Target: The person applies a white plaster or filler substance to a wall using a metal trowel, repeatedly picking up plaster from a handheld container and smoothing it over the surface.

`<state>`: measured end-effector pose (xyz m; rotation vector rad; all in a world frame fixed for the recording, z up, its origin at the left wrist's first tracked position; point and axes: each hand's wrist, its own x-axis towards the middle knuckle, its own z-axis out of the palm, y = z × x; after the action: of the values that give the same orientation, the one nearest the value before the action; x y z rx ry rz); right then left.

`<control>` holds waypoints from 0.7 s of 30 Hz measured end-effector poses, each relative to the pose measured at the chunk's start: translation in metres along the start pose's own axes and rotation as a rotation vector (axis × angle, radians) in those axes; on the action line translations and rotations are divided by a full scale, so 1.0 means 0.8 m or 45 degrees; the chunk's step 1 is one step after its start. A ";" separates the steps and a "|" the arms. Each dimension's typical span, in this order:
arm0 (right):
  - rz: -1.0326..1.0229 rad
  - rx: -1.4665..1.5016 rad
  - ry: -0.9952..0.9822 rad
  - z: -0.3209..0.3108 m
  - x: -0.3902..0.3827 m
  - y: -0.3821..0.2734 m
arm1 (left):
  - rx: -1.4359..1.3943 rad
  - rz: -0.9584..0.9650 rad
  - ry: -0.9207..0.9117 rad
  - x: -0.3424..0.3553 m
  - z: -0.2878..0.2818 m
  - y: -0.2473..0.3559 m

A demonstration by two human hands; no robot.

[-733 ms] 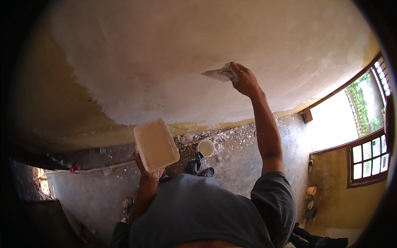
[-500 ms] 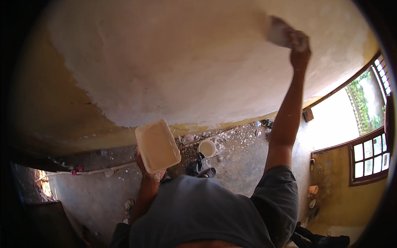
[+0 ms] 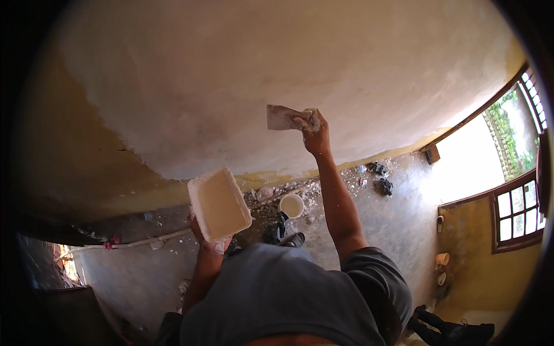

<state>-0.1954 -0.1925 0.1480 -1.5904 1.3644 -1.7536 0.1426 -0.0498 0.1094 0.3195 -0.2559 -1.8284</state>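
Observation:
My right hand point(image 3: 314, 128) grips a putty knife point(image 3: 283, 117) with a broad, flat, smeared blade pointing left. It is held in front of the wall point(image 3: 190, 86), which has a pale coat over yellow paint; whether the blade touches the wall I cannot tell. White smears cover my right fingers. Lower left, my left hand point(image 3: 197, 229) holds up a rectangular tray point(image 3: 249, 219) from beneath and its left side. Smooth cream-coloured paste point(image 3: 218, 203) lies in the tray, and its rim is crusted. Most of my left fingers are hidden behind the tray.
On the grey floor point(image 3: 398, 230) below stands a white bucket point(image 3: 292, 206), with pale debris along the wall's foot. A long pole point(image 3: 147, 240) lies at left. Dark plastic bags point(image 3: 385, 185) rest at right, near a bright doorway and a barred window point(image 3: 517, 213).
My right hand has come down and left from high on the wall with the putty knife, its arm now bent closer in. The left hand and tray have hardly moved.

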 end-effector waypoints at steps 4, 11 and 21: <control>-0.052 -0.237 0.165 0.002 0.009 -0.008 | -0.048 -0.015 0.048 -0.003 0.011 -0.006; -0.029 -0.407 0.547 -0.096 0.054 0.024 | -0.009 -0.022 0.046 -0.001 0.010 -0.014; -0.340 0.133 0.955 -0.220 0.086 -0.079 | 0.000 -0.095 0.170 0.006 0.016 -0.026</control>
<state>-0.3559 -0.1530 0.2599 -1.1260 1.3518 -2.7087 0.1183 -0.0484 0.1144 0.4545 -0.1527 -1.8712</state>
